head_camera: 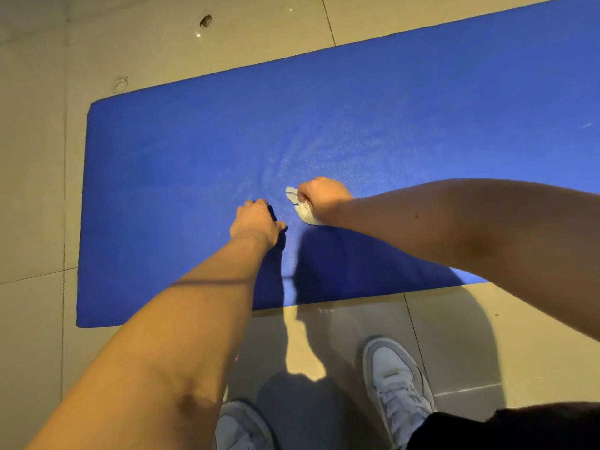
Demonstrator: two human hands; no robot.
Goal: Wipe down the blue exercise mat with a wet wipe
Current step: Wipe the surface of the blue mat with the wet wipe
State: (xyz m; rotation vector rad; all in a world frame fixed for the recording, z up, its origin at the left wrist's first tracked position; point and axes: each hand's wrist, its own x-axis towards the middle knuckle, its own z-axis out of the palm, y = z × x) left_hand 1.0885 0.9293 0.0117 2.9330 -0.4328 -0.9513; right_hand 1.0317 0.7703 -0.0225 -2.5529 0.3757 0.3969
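The wet wipe [303,211] is clenched in the right hand [323,198] at the middle of the mat [389,125]. The grip of the left hand [256,222] cannot be told. Firm, overlapping strokes are advised.

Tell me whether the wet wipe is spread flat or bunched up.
Bunched: the wet wipe is crumpled under the right hand, creased ends poking out.

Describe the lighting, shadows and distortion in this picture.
Head view: warm yellowish light; hard dark arm shadows fall on the blue mat and tiled floor; the wide-angle lens slightly bows the mat's edges; the wet wipe in the right hand looks slightly soft.
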